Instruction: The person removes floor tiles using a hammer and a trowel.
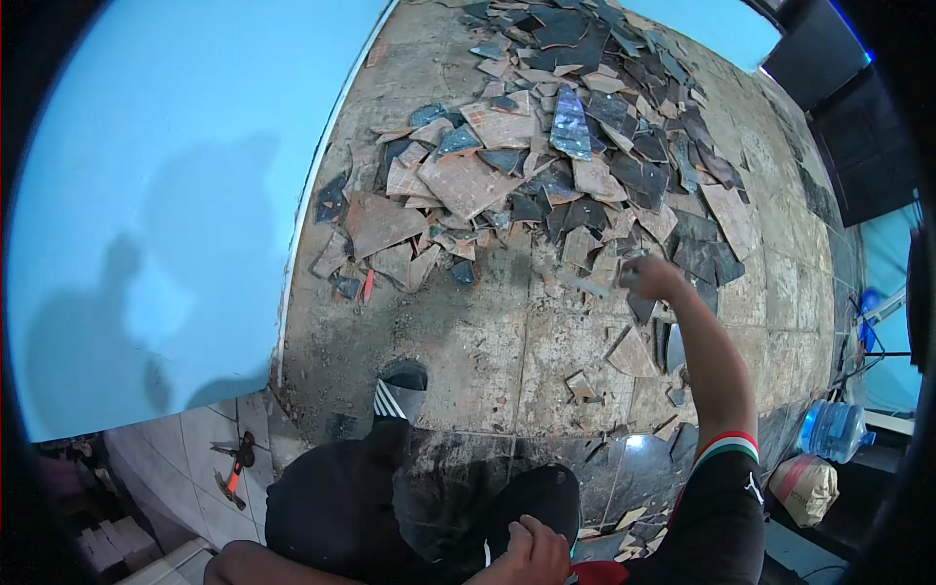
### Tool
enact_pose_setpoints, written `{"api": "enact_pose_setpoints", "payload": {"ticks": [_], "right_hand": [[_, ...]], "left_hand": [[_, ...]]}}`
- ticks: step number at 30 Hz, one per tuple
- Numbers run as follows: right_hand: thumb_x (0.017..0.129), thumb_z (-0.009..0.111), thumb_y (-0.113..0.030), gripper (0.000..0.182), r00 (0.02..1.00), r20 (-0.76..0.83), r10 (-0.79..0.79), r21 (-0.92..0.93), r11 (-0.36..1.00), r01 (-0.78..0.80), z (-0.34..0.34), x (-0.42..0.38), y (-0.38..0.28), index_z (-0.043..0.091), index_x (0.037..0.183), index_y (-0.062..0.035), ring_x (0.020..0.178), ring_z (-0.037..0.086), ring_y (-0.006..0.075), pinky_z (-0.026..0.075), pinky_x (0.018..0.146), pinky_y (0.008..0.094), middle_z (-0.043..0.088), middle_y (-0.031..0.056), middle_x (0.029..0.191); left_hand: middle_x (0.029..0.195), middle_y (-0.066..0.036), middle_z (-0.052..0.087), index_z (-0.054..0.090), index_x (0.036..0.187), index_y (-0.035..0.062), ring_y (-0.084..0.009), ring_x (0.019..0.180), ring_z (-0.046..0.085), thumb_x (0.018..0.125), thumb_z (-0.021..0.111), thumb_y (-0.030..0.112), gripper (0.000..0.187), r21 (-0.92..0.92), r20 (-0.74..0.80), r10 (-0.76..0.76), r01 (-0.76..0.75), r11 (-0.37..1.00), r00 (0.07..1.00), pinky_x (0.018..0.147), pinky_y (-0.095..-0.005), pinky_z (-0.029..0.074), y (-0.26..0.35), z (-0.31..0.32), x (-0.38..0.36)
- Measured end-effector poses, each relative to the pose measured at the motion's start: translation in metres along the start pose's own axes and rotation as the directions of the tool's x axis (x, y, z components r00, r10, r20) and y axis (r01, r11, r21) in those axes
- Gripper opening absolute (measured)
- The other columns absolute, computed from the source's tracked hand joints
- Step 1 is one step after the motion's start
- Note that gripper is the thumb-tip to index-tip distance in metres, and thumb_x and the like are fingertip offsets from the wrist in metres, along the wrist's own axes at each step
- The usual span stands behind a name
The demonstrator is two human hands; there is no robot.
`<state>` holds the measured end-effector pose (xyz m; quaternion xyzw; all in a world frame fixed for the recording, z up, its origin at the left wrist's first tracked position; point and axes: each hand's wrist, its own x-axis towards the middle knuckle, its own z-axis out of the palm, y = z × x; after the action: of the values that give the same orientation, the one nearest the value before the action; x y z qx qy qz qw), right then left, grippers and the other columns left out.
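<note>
My right hand [655,278] reaches out over the bare mortar floor [487,341]. It is closed around a long grey piece [585,284] that points left, level with the floor; whether it is a tool or a tile shard is unclear. Just beyond it lies a big pile of broken tiles [546,146], brown and dark, and loose shards [632,353] lie under my forearm. My left hand [534,552] rests at the bottom of the view on my dark trouser knee, fingers curled, nothing visible in it. My black shoe [400,390] with white stripes stands on the floor.
A blue wall [146,195] runs along the left. At the lower left, a hammer with an orange handle [234,473] lies on white tiles. A large water bottle [834,429] and a tied sack [804,487] sit at the right. Glossy dark tiles [624,468] remain near my knees.
</note>
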<state>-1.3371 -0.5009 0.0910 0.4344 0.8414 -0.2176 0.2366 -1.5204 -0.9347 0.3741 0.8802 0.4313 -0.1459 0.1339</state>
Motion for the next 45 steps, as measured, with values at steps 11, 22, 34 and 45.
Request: {"api": "enact_pose_setpoints", "payload": {"ticks": [11,22,34,45], "right_hand": [[0.089,0.068,-0.046,0.049,0.881,-0.392,0.266,0.006,0.958,-0.286,-0.072,0.020,-0.011,0.070,0.122,-0.0089,0.113,0.069,0.0388,0.056,0.094,0.0497,0.072,0.0202,0.121],[0.080,0.068,-0.026,0.052,0.667,-0.243,0.704,0.819,0.517,-0.248,0.182,-0.190,-0.051,0.064,0.127,-0.0037,0.111,0.065,0.0481,0.050,0.097,0.0546,0.069,0.0314,0.112],[0.077,0.071,-0.019,0.048,0.235,0.139,0.962,0.886,-0.015,-0.464,0.493,-0.578,-0.190,0.058,0.120,-0.0016,0.109,0.065,0.0482,0.051,0.093,0.0530,0.068,0.0308,0.112],[0.080,0.070,-0.019,0.044,0.134,0.066,0.989,0.924,-0.010,-0.381,0.475,-0.557,-0.187,0.066,0.122,-0.0056,0.112,0.066,0.0449,0.051,0.097,0.0520,0.070,0.0257,0.117]], "left_hand": [[0.123,-0.021,0.063,0.061,0.130,-0.0027,-0.0356,0.118,0.059,0.101,0.053,0.047,0.058,-0.005,0.046,0.033,-0.033,0.999,0.998,0.100,-0.0483,0.045,-0.009,-0.010,0.002],[0.098,-0.010,0.064,0.067,0.125,0.0031,-0.0263,0.093,0.059,0.092,0.064,0.028,0.041,-0.012,-0.033,0.108,-0.108,0.994,0.994,0.082,-0.0389,0.045,0.017,0.004,0.021],[0.098,-0.015,0.068,0.066,0.111,0.0046,-0.0337,0.100,0.065,0.090,0.072,0.030,0.034,0.041,0.030,0.254,-0.255,0.966,0.967,0.085,-0.0485,0.050,0.095,0.050,-0.011],[0.099,-0.013,0.068,0.065,0.112,0.0051,-0.0330,0.099,0.066,0.091,0.071,0.032,0.035,0.110,0.081,0.410,-0.417,0.902,0.908,0.083,-0.0472,0.051,0.122,0.064,-0.021]]}}
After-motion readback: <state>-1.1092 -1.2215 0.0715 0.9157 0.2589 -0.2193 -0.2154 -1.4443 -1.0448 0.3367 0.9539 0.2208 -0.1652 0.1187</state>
